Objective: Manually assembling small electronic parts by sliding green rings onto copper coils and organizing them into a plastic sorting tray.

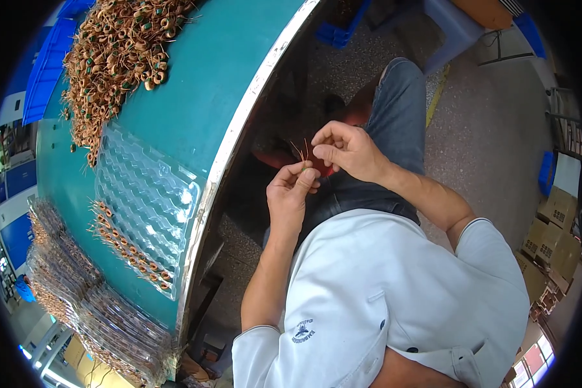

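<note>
I've got both hands off the bench: left hand (291, 191) pinching a tiny coil (306, 169) body, right hand (346, 149) pinching its thin, bendable leads (299, 152).

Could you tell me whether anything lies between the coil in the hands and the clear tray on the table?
Nothing visible does. The left hand and right hand hold the coil over the lap; only the table edge lies before the tray.
</note>
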### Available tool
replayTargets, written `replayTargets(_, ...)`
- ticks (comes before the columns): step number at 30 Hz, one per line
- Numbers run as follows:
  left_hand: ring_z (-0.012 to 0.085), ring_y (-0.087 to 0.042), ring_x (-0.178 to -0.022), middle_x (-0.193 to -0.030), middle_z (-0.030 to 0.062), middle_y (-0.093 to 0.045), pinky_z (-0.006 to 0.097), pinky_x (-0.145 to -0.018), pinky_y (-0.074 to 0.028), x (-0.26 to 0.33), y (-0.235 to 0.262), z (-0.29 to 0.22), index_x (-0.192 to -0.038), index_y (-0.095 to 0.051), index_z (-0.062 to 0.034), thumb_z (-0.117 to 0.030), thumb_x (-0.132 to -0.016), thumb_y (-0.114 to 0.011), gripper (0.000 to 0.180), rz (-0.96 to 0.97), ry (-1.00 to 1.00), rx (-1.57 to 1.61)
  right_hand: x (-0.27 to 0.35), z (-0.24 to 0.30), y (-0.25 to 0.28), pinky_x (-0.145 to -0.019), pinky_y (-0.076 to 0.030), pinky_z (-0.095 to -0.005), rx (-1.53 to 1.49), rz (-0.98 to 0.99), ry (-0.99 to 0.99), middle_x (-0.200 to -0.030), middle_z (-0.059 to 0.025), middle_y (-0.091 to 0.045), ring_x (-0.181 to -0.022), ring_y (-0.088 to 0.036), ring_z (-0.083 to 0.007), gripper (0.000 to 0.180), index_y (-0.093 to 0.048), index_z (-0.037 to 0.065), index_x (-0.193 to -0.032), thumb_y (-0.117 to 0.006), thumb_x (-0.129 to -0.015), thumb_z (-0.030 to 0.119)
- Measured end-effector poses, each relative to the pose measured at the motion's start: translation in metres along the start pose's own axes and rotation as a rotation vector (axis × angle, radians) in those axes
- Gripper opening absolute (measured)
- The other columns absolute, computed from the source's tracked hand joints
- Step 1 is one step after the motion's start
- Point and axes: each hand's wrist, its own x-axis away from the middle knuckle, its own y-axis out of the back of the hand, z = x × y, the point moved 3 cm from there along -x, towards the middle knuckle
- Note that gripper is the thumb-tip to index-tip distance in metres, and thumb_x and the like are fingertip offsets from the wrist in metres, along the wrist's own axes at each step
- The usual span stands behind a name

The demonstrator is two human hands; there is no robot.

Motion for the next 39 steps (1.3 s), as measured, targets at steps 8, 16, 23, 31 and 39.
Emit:
replayTargets(8,0.0086,-0.061,-0.073,-0.086,0.0038,-0.067,0.022,-0.066,-0.049,0.000,-0.001,-0.002,-0.107,-0.064,0.0043,-0.013,-0.090,-0.070,0.025,-0.013,-0.018,-0.112,0.002,0.007,-0.011,-0.052,-0.046,-0.0222,0.039,0.098,0.013,-0.070,-0.0023,-0.063,-0.061,-0.057,-0.0065,0.018,-0.067,0.000,-0.092,-0.068,-0.091,0.018)
replayTargets(16,0.0091,-0.061,-0.074,-0.086,0.0044,-0.067,0.022,-0.067,-0.050,0.002,-0.009,-0.002,-0.107,-0.063,0.0044,-0.013,-0.091,-0.070,0.025,-0.032,-0.019,-0.089,0.006,0.001,-0.011,-0.048,-0.044,-0.0215,0.022,0.050,0.051,-0.068,-0.0021,-0.063,-0.058,-0.056,-0.0056,0.016,-0.067,0.001,-0.087,-0.067,-0.091,0.016)
replayTargets(23,0.0103,-0.061,-0.075,-0.087,0.0046,-0.066,0.023,-0.069,-0.050,0.001,-0.015,-0.002,-0.106,-0.064,0.0029,-0.014,-0.092,-0.068,0.021,-0.028,-0.052,-0.038,0.012,-0.003,-0.012,-0.050,-0.045,-0.0220,0.020,-0.124,0.187,-0.071,-0.0023,-0.064,-0.059,-0.058,-0.0065,0.013,-0.065,0.001,-0.086,-0.067,-0.090,0.014)
replayTargets(31,0.0123,-0.062,-0.074,-0.087,0.0058,-0.067,0.024,-0.070,-0.050,0.000,-0.009,0.001,-0.104,-0.064,0.0017,-0.013,-0.091,-0.068,0.020,0.011,-0.035,0.032,0.011,0.002,-0.004,-0.054,-0.047,-0.0208,0.054,-0.006,0.167,-0.079,-0.0029,-0.064,-0.064,-0.059,-0.0066,0.010,-0.064,0.001,-0.093,-0.064,-0.091,0.011)
replayTargets(39,0.0148,-0.062,-0.071,-0.086,0.0095,-0.068,0.026,-0.067,-0.051,0.004,-0.003,-0.004,-0.101,-0.064,0.0004,-0.014,-0.089,-0.070,0.019,0.261,0.153,0.266,-0.003,-0.001,0.004,-0.059,-0.050,-0.0213,-0.260,0.231,0.005,-0.088,-0.0059,-0.067,-0.072,-0.062,-0.0083,0.024,-0.063,-0.001,-0.112,-0.059,-0.097,0.017)
